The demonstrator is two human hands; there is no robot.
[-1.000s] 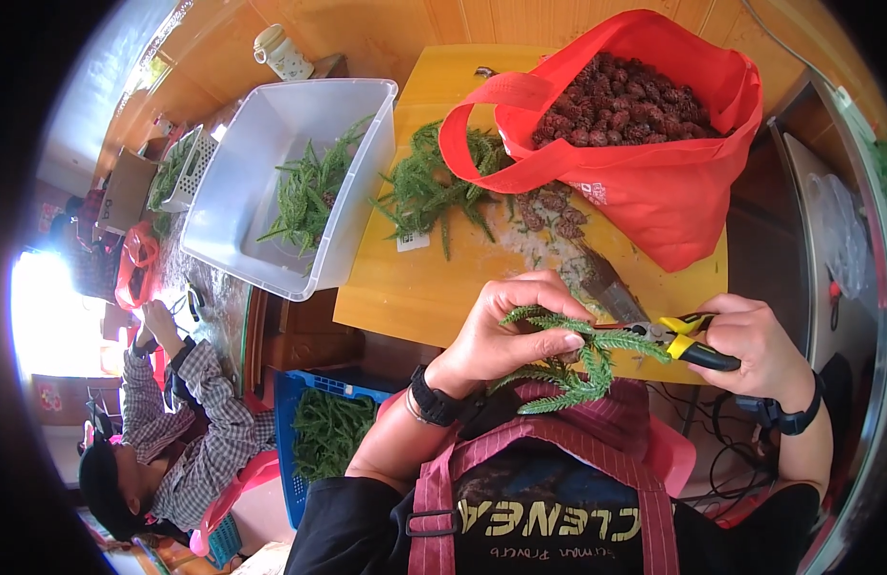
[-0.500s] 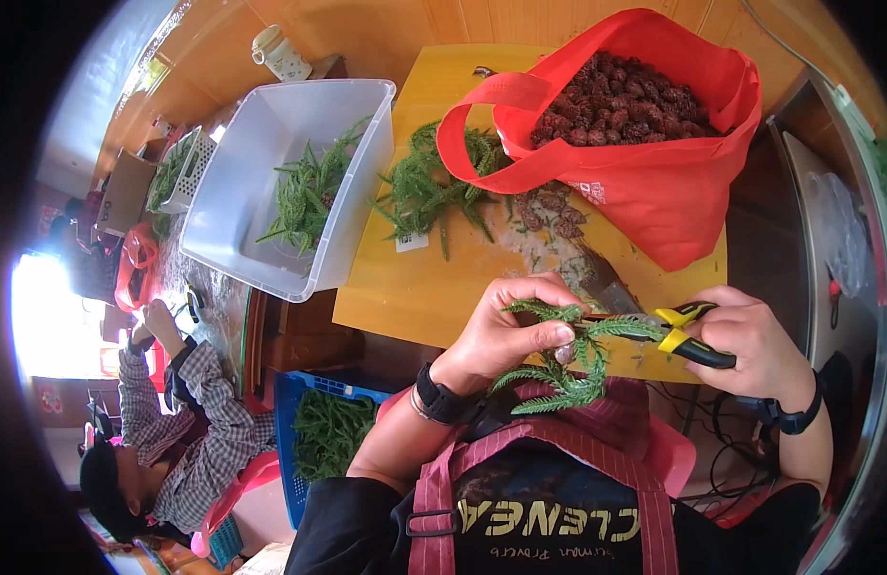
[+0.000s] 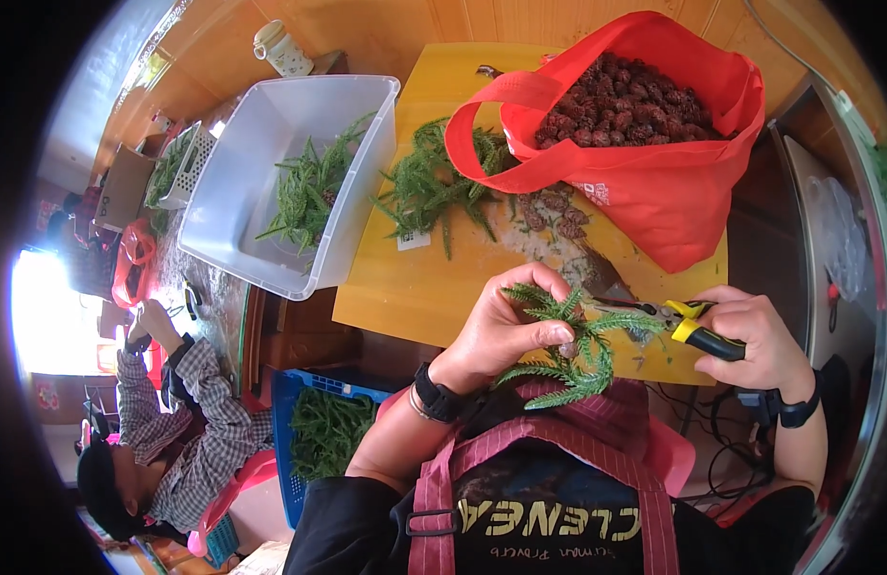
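Observation:
My left hand pinches a green artificial pine sprig between thumb and fingers, in front of my chest. A small roundish brownish piece, perhaps a pinecone, shows at the sprig's middle beside my thumb. My right hand is wrapped round the yellow-and-black handles of a pair of pliers. The pliers' jaws point left and lie at the sprig's upper part, just behind one frond; whether they grip a stem I cannot tell. Beyond my hands, several loose pinecones lie on the yellow board.
A red bag full of pinecones stands at the back right. Beside more sprigs is a clear plastic bin with greenery. A blue crate of sprigs sits lower left. At far left a person works at another table.
The pliers and my right hand have shifted slightly right, and the jaws show more openly above the frond. The sprig has turned a little in my left hand.

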